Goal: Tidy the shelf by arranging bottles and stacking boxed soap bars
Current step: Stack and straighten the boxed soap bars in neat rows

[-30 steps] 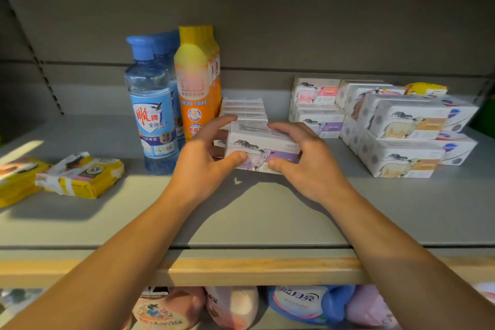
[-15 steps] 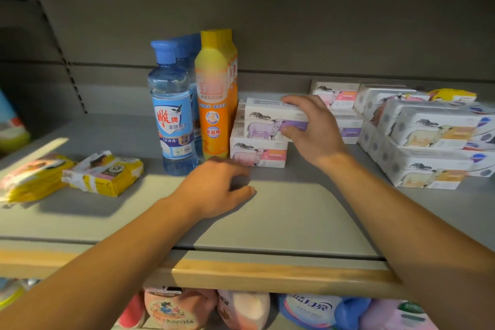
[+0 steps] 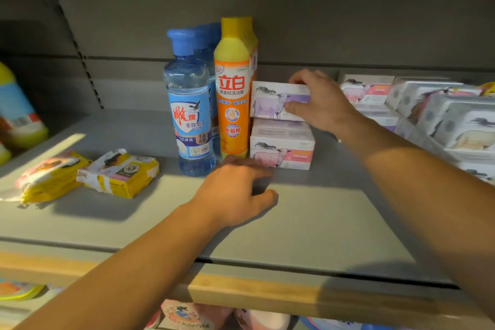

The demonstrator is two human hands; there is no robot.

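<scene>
Shelf (image 3: 308, 225) edge with wood-coloured strip runs across lower frame; pink and blue packs on the level below, bottom centre, partly cut off. Left hand (image 3: 235, 193) lies at centre on the grey shelf surface, fingers loosely curled, holding nothing, fingertips just in front of the pink-label soap box (image 3: 281, 150). Two yellow wrapped packs (image 3: 117, 173) lie flat at lower left, well apart from the hand. Behind the left hand, clear blue bottle (image 3: 190, 115) and orange-yellow bottle (image 3: 233, 99) stand upright, touching side by side, more bottles hidden behind them. Purple-label soap box (image 3: 270, 100) sits on top of the pink-label box, just right of the orange-yellow bottle; right hand (image 3: 318, 102) grips its right end, thumb on front face, fingers over top. Stacked white soap boxes (image 3: 439, 115) crowd right edge, right forearm crossing in front. Blurred bottle (image 3: 16, 112) at far left.
</scene>
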